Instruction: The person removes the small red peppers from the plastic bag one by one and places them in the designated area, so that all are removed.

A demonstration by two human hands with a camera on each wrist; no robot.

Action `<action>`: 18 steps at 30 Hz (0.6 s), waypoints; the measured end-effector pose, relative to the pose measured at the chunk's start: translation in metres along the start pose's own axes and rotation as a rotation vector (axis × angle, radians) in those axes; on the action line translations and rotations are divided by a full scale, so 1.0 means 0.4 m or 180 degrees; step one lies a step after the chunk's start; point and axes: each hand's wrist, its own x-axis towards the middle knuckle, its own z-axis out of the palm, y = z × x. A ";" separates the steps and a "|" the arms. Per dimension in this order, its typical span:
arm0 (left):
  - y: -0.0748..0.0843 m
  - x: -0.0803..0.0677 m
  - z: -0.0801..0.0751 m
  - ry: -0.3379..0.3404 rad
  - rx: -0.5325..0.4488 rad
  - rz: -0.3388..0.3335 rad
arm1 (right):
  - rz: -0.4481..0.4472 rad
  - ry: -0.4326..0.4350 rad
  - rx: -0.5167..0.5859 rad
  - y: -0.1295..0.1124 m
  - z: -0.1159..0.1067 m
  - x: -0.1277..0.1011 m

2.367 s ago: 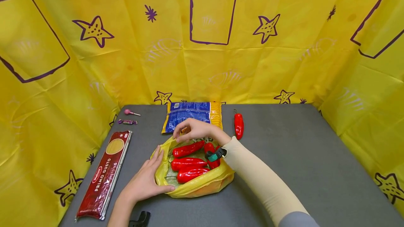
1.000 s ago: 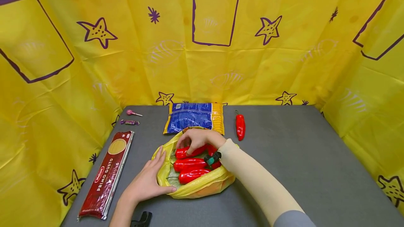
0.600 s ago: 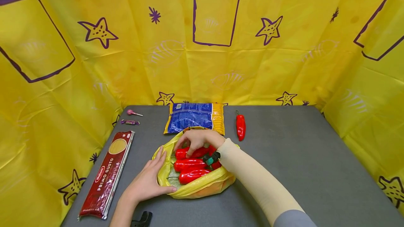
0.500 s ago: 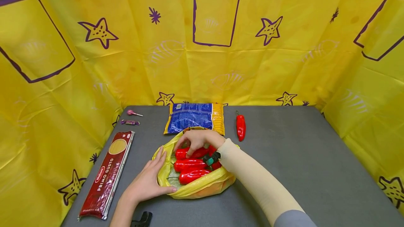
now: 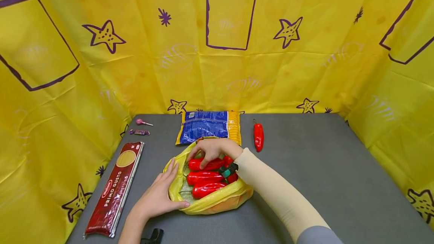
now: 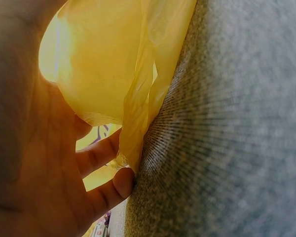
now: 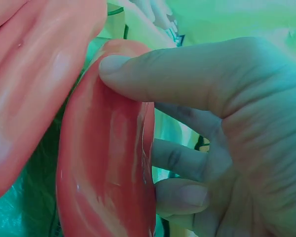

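Inside yellow bag (image 5: 217, 200), right hand (image 5: 211, 150) grips red pepper (image 5: 207, 164).

Head camera looks down over table (image 5: 305, 168); both wrist cameras sit very close, sharing yellow bag (image 5: 217, 200) (image 6: 113, 64).

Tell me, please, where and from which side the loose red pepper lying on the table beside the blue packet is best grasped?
Probably across its thick middle, from above: the pepper lies flat on the table, lengthwise away from the person, both long sides open. Its thin stem looks a poor hold.
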 end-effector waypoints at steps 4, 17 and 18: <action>-0.002 0.000 0.003 -0.0001 -0.0009 -0.0007 | 0.0016 0.0033 -0.0179 -0.010 -0.009 -0.004; 0.002 0.000 0.002 -0.0015 -0.0009 -0.0031 | 0.0059 -0.0016 -0.0716 -0.069 -0.051 -0.059; 0.002 0.000 0.002 -0.0020 -0.0010 -0.0035 | 0.0076 -0.0015 -0.0759 -0.072 -0.054 -0.066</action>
